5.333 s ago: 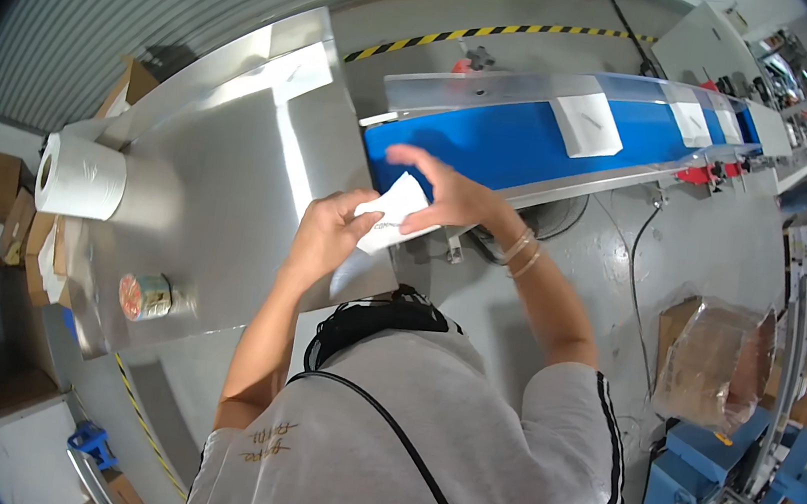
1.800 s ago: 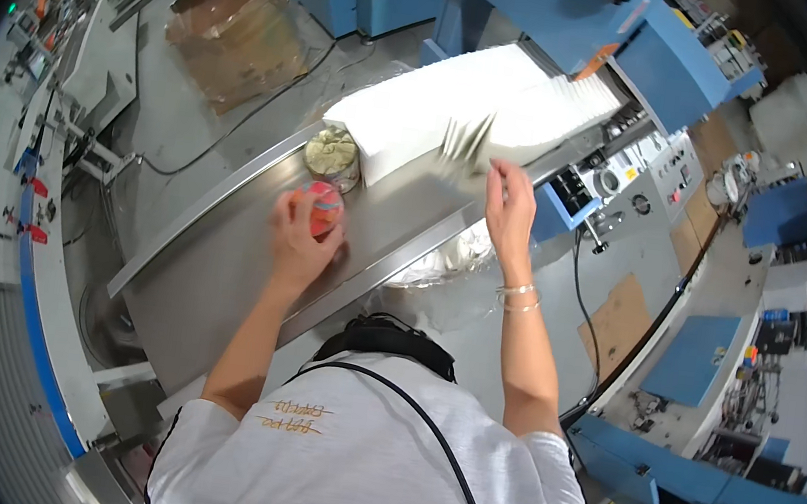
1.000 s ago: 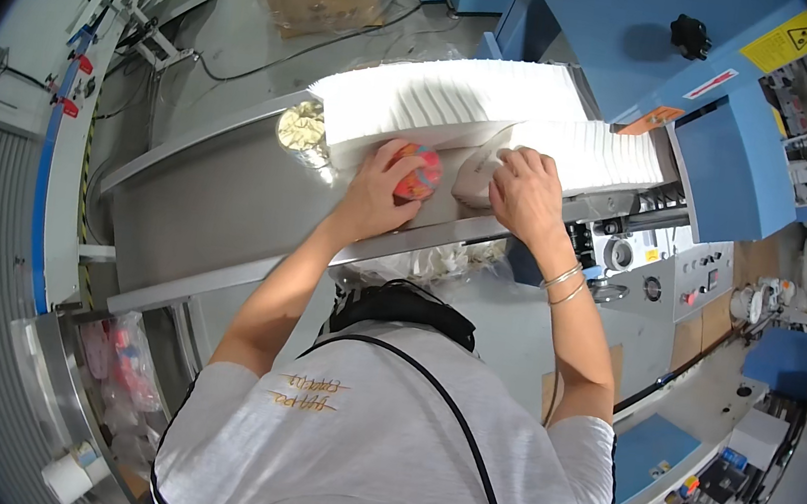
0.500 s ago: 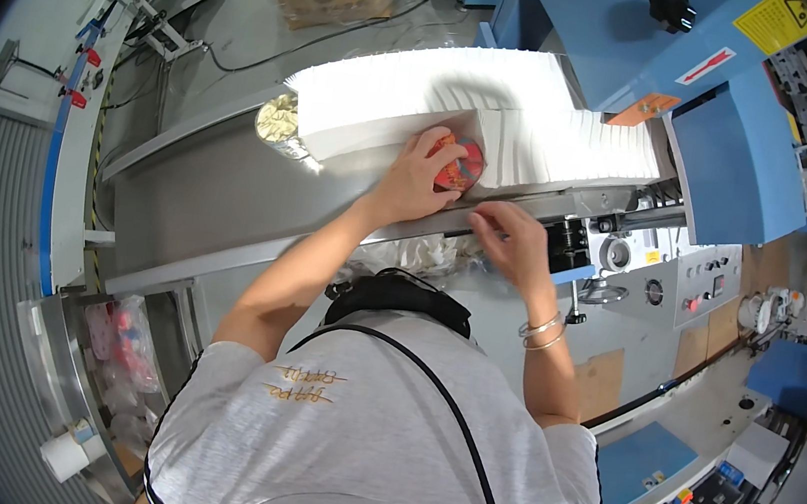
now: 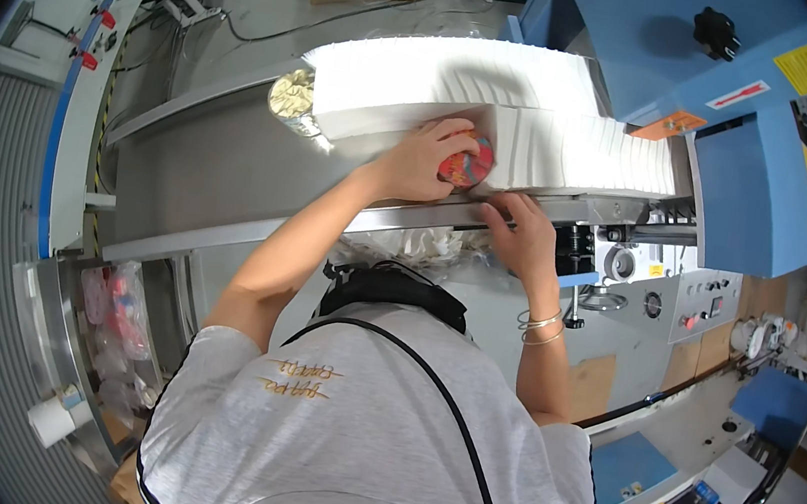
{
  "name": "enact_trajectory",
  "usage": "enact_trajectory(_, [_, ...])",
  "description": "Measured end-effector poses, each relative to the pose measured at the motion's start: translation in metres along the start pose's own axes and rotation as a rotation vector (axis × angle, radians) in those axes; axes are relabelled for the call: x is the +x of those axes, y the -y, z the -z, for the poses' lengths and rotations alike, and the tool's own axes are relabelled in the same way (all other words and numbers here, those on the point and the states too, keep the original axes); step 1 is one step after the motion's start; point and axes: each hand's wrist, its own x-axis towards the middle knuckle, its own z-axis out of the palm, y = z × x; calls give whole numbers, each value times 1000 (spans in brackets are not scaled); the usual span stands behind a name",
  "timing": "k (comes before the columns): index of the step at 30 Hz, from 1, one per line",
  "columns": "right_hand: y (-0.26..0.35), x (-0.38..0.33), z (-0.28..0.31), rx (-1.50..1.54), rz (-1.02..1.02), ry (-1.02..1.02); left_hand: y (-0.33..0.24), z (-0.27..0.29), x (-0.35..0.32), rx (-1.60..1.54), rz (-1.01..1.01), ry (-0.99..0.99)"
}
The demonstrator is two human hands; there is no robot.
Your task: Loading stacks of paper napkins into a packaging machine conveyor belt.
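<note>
We have the left hand [image 5: 420, 161] clamped on a red can [image 5: 466, 164], upper middle of the frame, at the left end of the nearer paper row [image 5: 582, 153]. We see the right hand [image 5: 528, 244] just right of centre, fingers bent at the metal edge [image 5: 387, 218]; can't tell if they grip anything. Longer white paper row [image 5: 446, 71] lies behind. Gold-topped can [image 5: 293, 98] stands by its left end, upper left, on the grey surface [image 5: 214, 153]. Blue machine [image 5: 641, 44] fills upper right.
</note>
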Motion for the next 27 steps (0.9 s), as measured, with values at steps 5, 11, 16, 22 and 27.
enact_trajectory(5, [-3, 0, 0, 11, 2, 62, 2, -6, 4, -33, -7, 35])
enact_trajectory(11, [4, 2, -9, 69, -60, 73, 11, -11, -1, -89, -141, -1])
enact_trajectory(16, [23, -12, -20, 1, -278, 63, 12, 5, -43, 60, -202, -255])
enact_trajectory(22, [77, -26, -95, 128, 113, 69, 60, 75, -175, 192, 248, -379])
enact_trajectory(27, [70, -26, -147, -164, 319, -214, 76, 125, -260, 158, 734, -458])
